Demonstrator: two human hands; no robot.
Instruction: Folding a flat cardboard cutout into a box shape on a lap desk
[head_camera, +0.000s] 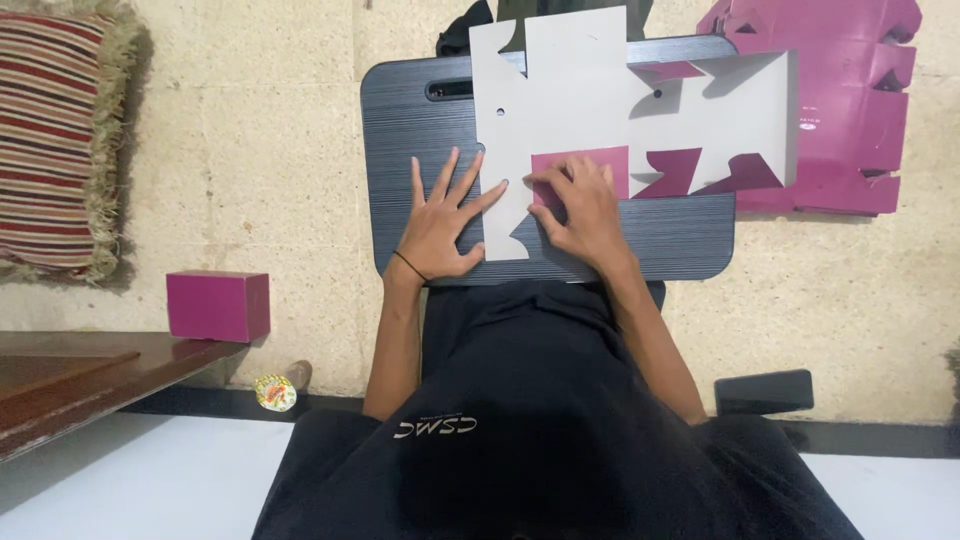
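A flat die-cut cardboard box blank (570, 100), white on its upper face and magenta on the other, lies on a dark grey lap desk (400, 120). One magenta flap (590, 163) is folded over onto the white side. My right hand (580, 210) presses on that flap with its fingers bent. To its left, my left hand (445, 215) rests flat with fingers spread on the desk, its fingertips touching the blank's left edge.
A stack of flat magenta blanks (850, 110) lies on the floor at the right. A finished magenta box (218, 305) stands at the left, beside a striped cushion (55, 140). A wooden board (70, 375), a small wrapper (275, 392) and a dark phone (765, 392) lie nearby.
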